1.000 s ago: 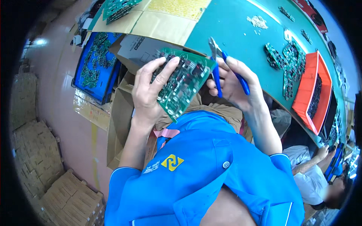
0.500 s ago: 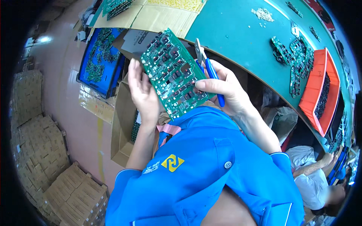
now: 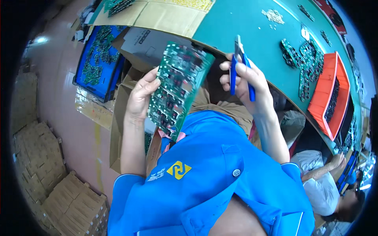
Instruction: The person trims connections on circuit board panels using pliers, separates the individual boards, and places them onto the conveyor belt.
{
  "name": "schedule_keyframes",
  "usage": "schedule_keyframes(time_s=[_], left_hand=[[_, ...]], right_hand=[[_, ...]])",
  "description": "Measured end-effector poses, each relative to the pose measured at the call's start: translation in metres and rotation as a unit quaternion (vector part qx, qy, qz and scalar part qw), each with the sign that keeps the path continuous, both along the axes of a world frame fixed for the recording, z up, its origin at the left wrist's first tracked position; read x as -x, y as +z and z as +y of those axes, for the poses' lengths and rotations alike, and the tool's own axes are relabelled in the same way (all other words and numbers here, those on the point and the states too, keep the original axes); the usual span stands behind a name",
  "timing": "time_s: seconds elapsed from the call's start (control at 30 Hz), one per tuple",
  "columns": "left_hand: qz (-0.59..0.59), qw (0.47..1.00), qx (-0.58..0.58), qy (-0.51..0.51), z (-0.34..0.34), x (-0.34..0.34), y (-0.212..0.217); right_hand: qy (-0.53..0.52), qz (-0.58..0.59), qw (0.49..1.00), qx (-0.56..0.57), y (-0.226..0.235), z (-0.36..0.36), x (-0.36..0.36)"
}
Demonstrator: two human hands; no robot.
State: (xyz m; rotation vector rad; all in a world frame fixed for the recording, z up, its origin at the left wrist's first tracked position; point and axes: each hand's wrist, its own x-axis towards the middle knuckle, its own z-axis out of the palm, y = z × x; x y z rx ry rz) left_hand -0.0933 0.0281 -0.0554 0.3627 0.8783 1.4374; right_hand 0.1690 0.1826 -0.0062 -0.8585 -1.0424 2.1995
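Note:
A green circuit board panel [image 3: 179, 84], crowded with small dark and pale components, is tilted in front of my chest and slightly blurred. My left hand [image 3: 143, 94] grips it by its left edge, thumb on the component face. To the right of the panel, apart from it, my right hand [image 3: 250, 80] is wrapped round blue-handled cutting pliers [image 3: 233, 74]. Their metal jaws point up toward the table edge, and the two handles stand apart. Beneath the panel, an open cardboard box [image 3: 120, 129] shows partly, with more green boards inside.
The green table [image 3: 236, 23] bears several circuit boards [image 3: 309, 55], a heap of small pale pieces [image 3: 272, 16] and a red bin [image 3: 328, 98] of dark parts. A blue tray [image 3: 98, 67] of boards sits left. A co-worker [image 3: 319, 181] is at lower right; stacked cartons [image 3: 75, 204] stand lower left.
My right hand has let go of the panel and moved right and away with the pliers. My left hand now grips the panel's edge, and the panel has turned.

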Motion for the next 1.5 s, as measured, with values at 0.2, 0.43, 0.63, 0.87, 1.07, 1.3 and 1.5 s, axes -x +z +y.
schedule_keyframes(time_s=[0.2,0.43,0.63,0.87,1.07,1.3,1.5], left_hand=[[0.131,0.958,-0.046,-0.25,0.042,0.0,0.027],[0.156,0.972,-0.058,-0.166,0.04,0.005,0.013],[0.045,0.993,0.072,0.084,-0.01,-0.026,-0.003],[-0.155,0.969,0.162,0.102,-0.016,-0.042,-0.013],[-0.23,0.964,0.124,0.052,-0.021,-0.026,-0.035],[-0.254,0.951,0.176,0.037,-0.019,-0.029,-0.056],[-0.3,0.941,0.16,0.011,-0.018,-0.03,-0.064]], right_hand=[[0.113,0.02,0.988,0.103,0.0,0.011,0.006],[0.058,0.01,0.986,0.154,-0.01,0.004,-0.001],[0.013,0.012,0.976,0.218,-0.009,0.002,-0.004],[0.021,0.161,0.896,0.414,-0.005,-0.023,-0.001],[0.02,0.239,0.825,0.511,-0.045,-0.03,-0.014],[-0.039,0.188,0.842,0.504,-0.05,-0.035,-0.012],[-0.006,0.157,0.866,0.475,-0.039,-0.042,-0.005]])
